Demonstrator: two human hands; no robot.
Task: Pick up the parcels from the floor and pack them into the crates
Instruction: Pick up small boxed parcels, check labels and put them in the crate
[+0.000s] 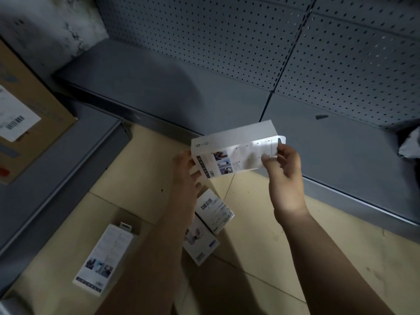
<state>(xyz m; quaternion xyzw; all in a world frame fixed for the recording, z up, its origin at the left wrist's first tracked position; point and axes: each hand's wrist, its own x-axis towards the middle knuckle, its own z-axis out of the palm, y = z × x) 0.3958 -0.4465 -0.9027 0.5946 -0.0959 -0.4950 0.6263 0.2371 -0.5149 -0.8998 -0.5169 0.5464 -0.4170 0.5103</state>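
The left hand [184,169] and right hand [284,176] have a closed grip on a white box [236,153] above the floor [250,242], other boxes [103,258] below. Next, probably: carry it to a crate, unseen here.

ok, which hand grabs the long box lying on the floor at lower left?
Left, probably. The floor box lies left of the left hand; the right hand pinches the held box and can keep it.

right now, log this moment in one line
held: white box | left hand: holds left end | right hand: pinches right end | floor: three boxes | crate: not in view
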